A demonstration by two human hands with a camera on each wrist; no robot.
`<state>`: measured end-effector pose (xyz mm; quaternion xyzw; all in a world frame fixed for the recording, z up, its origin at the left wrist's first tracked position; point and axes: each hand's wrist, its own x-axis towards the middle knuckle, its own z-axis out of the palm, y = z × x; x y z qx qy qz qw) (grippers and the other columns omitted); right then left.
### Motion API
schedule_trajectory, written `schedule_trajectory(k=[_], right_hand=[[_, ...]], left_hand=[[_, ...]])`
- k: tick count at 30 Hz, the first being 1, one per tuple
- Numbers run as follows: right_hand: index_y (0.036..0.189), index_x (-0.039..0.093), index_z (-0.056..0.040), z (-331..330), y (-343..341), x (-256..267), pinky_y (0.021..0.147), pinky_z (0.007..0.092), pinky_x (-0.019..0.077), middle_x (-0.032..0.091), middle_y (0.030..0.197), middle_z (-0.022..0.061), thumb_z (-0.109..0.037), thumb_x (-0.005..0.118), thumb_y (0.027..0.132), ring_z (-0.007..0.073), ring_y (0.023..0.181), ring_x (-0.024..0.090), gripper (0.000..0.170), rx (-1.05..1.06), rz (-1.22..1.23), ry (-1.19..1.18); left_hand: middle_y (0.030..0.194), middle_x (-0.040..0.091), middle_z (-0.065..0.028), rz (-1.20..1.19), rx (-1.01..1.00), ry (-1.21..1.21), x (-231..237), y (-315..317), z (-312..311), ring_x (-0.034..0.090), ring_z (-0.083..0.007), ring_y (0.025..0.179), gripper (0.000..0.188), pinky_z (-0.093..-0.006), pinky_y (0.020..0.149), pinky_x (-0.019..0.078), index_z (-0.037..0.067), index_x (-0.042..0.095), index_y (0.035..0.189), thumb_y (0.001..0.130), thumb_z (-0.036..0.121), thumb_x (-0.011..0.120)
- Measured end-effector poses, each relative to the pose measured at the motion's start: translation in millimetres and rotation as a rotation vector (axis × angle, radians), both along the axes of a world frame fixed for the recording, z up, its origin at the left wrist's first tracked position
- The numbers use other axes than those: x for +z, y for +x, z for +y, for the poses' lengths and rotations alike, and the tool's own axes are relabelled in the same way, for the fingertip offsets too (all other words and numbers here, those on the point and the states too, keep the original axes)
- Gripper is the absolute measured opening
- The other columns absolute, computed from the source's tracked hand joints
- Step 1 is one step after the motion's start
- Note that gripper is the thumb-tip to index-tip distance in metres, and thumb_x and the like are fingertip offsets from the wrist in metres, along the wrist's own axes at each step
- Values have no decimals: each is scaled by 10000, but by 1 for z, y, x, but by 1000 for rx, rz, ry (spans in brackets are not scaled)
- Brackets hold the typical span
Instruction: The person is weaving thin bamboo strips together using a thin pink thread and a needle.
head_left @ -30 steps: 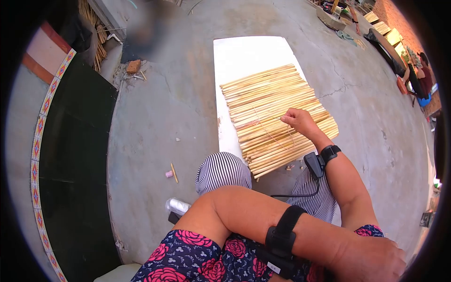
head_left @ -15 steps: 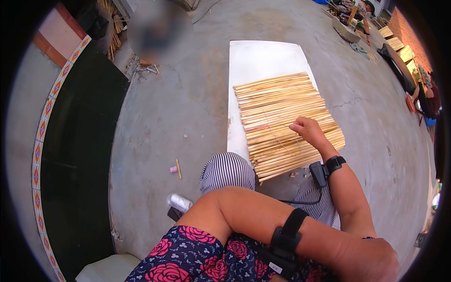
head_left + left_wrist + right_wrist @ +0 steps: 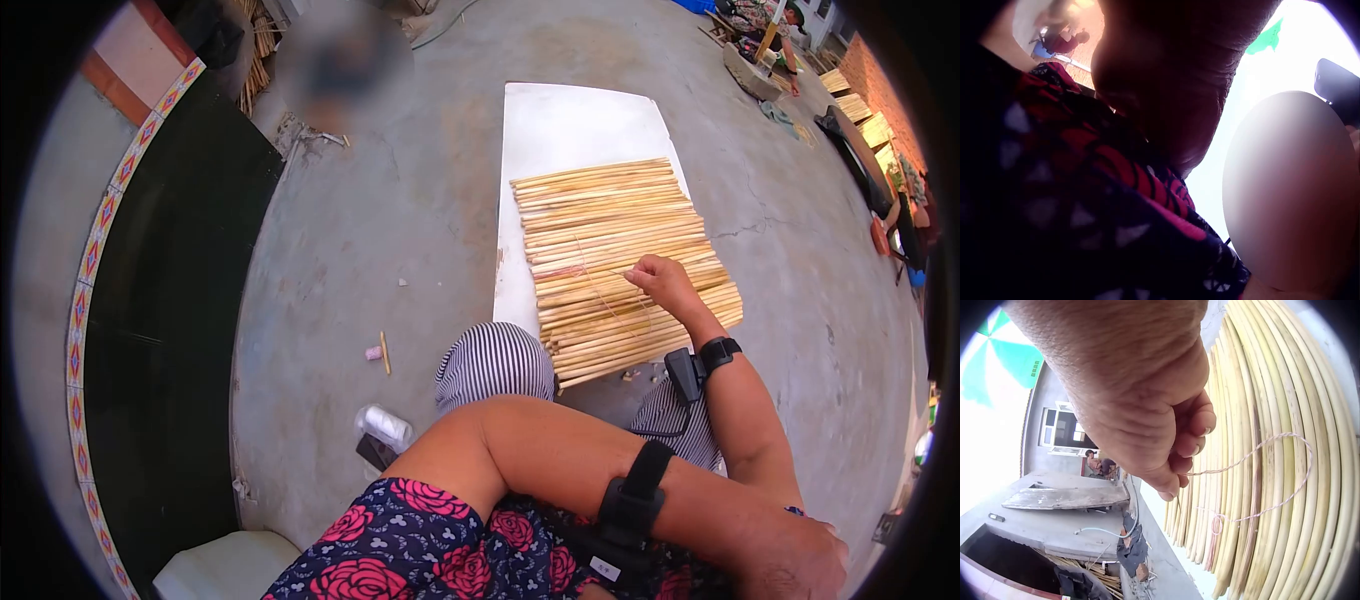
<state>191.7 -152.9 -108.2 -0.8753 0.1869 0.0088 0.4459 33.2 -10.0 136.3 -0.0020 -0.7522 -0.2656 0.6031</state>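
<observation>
- Change noted: the head view has swung slightly, so the sticks [image 3: 610, 215] now appear further right in it. Their layout on the white board [image 3: 585, 120] looks the same as a moment ago.
- Meaning: no stick is seen to have shifted, and the right hand [image 3: 668, 285] stays over nearly the same part of the row. I judge this a brief pause in the handling.
- Right hand: thumb and forefinger pinch a thin pink-and-white twine [image 3: 1285, 434]; the other fingers are curled in.
- Twine: it runs from the fingertips in a wide loop above the sticks, with a small curl near its lower part.
- Sticks: side by side in a close row, ends slightly uneven, on the board in front of the person's striped trousers [image 3: 495, 365].
- Left hand [image 3: 795, 560]: at the right sleeve side, across the body. Finger state cannot be told; nor whether it holds anything.
- Floor, person's left: a clear-wrapped white roll [image 3: 388, 425].
- Writing: a white label [image 3: 605, 568] by the left wrist strap [image 3: 650, 465] carries marks too small to read. Characters on the green-and-white parasol [image 3: 1013, 362] are likewise illegible. No brand identified.
</observation>
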Motion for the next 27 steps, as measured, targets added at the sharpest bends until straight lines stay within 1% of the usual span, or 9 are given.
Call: schedule_trajectory(k=[3,6,7,11,13,16,19,22,27], right_hand=[[820,642,-22,1,2,4,582,282,447,583,672,16,-258,706,898,99,622,512,257,-14,42,17],[815,641,-28,3,4,4,572,275,443,577,669,9,-257,705,901,92,618,509,252,-15,40,23],[814,640,-30,2,4,1,570,272,440,575,668,7,-256,704,902,91,617,508,251,-4,25,12],[820,656,-22,1,4,-5,582,295,455,607,660,43,-275,724,875,125,608,539,268,7,24,-37],[820,656,-22,0,3,-4,584,297,457,609,662,43,-275,723,875,127,608,542,268,-24,34,-3],[818,657,-24,0,2,-6,571,295,456,607,659,41,-276,722,877,123,598,541,266,-12,10,3],[810,652,-24,0,3,-5,558,293,452,600,650,38,-274,720,879,117,588,535,269,0,-2,-11],[802,643,-18,1,2,1,557,295,450,592,641,37,-266,719,882,116,586,532,271,-20,11,26],[777,629,-14,9,6,11,561,288,443,578,624,32,-234,716,887,110,585,515,261,25,-12,-32]], left_hand=[[935,666,-206,-50,-356,63,-10,-22,-12,617,-367,921,351,-441,804,470,37,686,956,943,373,586],[928,673,-198,-3,-152,194,-10,-18,-16,619,-378,911,350,-445,806,469,36,688,928,940,372,591],[937,678,-204,105,-234,332,-9,-11,-8,624,-387,909,355,-447,818,470,40,704,944,937,376,589],[993,685,-211,-64,-113,204,-9,2,-16,631,-388,952,393,-445,856,471,50,719,1001,954,405,556],[1033,687,-206,-349,-143,244,-14,4,-24,633,-376,986,426,-439,876,469,54,714,1050,965,434,542],[1063,686,-199,-150,-454,299,-18,-20,-16,630,-364,1015,477,-436,895,463,51,699,1080,976,479,515],[1086,683,-190,-140,-434,239,-15,-22,-15,629,-341,1030,481,-420,890,464,56,685,1111,992,477,488],[1032,699,-171,-99,-234,314,-11,-4,-7,642,-345,983,458,-418,850,481,74,709,1057,998,459,469],[954,712,-153,-327,138,141,12,24,-5,651,-363,920,488,-438,802,494,82,730,987,974,486,457]])
